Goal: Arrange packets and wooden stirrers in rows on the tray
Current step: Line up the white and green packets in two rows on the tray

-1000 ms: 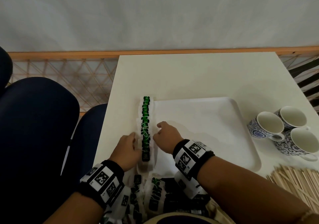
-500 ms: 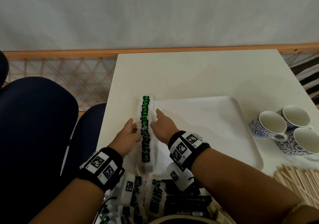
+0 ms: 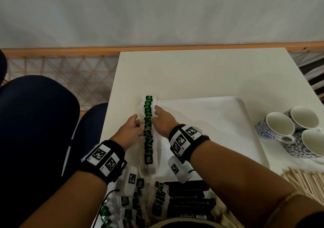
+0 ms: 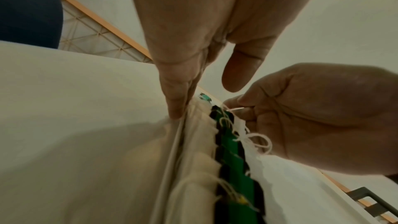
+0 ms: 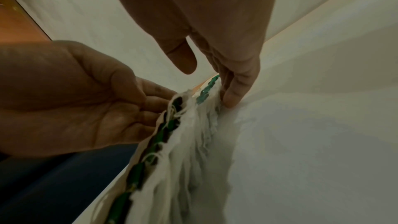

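Head view: at the left edge of the white rectangular plastic tray (image 3: 219, 122), a single overlapping row of white tea-bag packets with green-and-black tags (image 3: 148, 131) runs from the tray's near edge toward its far left corner. The left hand (image 3: 128, 134) lies against the row's left side, its fingers (image 4: 175, 106) straight and together, tips pressing the packets' edge where tray rim meets the white tabletop (image 3: 192, 73). The right hand (image 3: 162, 122) flanks the row's right side; in the right wrist view its fingers (image 5: 233, 91) are extended, tips down on the tray beside the packets, thumb lifted free. Neither hand grasps anything. At the tabletop's near edge, below the wrists, lies a loose heap of more white tea-bag packets and black stick sachets (image 3: 175, 198). Right of the tray stand three blue-and-white patterned ceramic cups (image 3: 291, 131), touching one another. At the near right corner lies a pile of pale wooden stirrers (image 3: 305, 180).
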The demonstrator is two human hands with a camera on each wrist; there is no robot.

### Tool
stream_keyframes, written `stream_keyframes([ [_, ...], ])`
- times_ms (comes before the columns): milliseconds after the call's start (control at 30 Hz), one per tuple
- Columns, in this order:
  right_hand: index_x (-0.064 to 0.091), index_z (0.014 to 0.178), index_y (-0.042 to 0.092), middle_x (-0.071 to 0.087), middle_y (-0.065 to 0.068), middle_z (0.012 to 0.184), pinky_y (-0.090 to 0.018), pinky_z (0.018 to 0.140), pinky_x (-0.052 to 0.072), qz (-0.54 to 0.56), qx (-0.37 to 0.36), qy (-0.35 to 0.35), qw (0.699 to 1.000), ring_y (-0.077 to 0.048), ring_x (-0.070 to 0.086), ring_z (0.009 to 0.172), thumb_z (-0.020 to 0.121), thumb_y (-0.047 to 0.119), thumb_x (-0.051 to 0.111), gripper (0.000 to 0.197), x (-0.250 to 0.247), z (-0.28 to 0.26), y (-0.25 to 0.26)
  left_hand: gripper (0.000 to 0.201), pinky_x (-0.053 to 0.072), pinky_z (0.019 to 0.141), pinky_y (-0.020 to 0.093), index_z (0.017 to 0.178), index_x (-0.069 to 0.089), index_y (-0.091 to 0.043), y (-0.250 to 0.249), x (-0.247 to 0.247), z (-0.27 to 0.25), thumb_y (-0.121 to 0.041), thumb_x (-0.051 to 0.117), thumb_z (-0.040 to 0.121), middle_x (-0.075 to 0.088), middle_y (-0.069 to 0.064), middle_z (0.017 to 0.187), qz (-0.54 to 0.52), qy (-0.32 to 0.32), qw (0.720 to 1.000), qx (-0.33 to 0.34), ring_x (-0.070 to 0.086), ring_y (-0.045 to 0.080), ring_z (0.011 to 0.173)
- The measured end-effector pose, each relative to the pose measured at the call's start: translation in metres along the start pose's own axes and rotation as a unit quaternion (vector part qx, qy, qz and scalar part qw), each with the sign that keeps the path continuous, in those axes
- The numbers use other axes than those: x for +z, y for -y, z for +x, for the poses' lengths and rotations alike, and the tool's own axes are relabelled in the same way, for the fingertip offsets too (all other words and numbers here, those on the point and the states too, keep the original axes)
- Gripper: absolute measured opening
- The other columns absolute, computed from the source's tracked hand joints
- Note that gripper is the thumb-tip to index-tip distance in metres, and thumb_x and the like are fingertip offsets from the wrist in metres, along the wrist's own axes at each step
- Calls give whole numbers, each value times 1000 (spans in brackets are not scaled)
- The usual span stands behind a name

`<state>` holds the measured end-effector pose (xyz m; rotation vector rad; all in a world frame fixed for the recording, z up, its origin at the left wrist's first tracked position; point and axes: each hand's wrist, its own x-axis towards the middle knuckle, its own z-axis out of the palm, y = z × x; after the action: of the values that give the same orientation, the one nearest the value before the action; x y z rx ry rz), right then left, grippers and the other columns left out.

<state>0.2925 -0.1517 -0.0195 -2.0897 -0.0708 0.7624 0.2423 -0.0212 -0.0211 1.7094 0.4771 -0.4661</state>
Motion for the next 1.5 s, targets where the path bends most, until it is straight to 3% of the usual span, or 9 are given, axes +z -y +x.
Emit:
stream_keyframes([
  [67,27,149,13,43,-13,146,-31,98,38,-22,-9,-4,1000,-27,44,130,97,16,44,55,0,0,-4,64,43,98,31,147,29,-14,3,-8,-5,10,43,89,42,8,145,46,-7,999,-17,48,21,125],
  [133,41,140,16,50,-10,137,-31,96,41,-89,-41,-13,995,-25,50,122,94,19,50,47,-3,-8,-10,62,39,103,32,148,29,-14,8,-16,-15,5,45,91,38,7,148,112,-6,994,-15,43,21,131],
  [200,57,124,14,60,-6,123,-28,93,44,-177,-95,1,980,-21,56,112,93,20,53,32,-8,-25,-14,53,40,97,28,141,41,-17,15,-24,-31,1,46,92,46,3,141,176,1,984,-2,48,18,124],
  [300,68,104,11,68,-2,105,-29,90,50,-259,-142,111,949,-15,61,96,93,24,56,21,-8,-59,-21,42,40,87,23,129,53,-22,32,-33,-60,-1,48,93,56,-5,123,233,10,972,2,53,12,111],
  [467,71,99,18,69,2,101,-26,81,47,-347,-135,235,898,-14,61,94,83,41,68,28,7,-106,-39,34,43,74,13,107,57,-37,56,-38,-104,-6,50,93,63,-14,107,260,23,965,-4,58,2,100],
  [800,70,96,12,67,-2,94,-24,74,44,-305,-144,178,924,-17,60,90,86,33,65,24,27,-131,-61,29,50,86,24,103,56,-38,75,-25,-144,-11,50,95,64,-13,105,283,3,959,20,61,5,100],
  [1100,74,97,20,72,2,97,-29,84,51,-285,-173,165,928,-13,62,94,88,35,66,20,31,-146,-65,29,42,72,6,103,62,-41,80,-10,-164,-15,59,89,62,-13,96,335,31,938,81,58,1,87],
  [1267,74,103,21,72,3,104,-27,88,47,-290,-195,156,924,-13,62,99,91,32,62,20,29,-149,-65,24,39,71,2,101,64,-39,83,-10,-167,-18,62,89,62,-8,101,344,38,932,106,49,-16,89],
  [1500,68,107,20,68,-2,108,-26,84,45,-321,-181,174,913,-18,60,101,96,29,51,23,30,-148,-62,35,36,78,6,118,51,-53,90,-1,-158,-31,58,92,45,-12,102,367,66,920,119,49,1,92],
])
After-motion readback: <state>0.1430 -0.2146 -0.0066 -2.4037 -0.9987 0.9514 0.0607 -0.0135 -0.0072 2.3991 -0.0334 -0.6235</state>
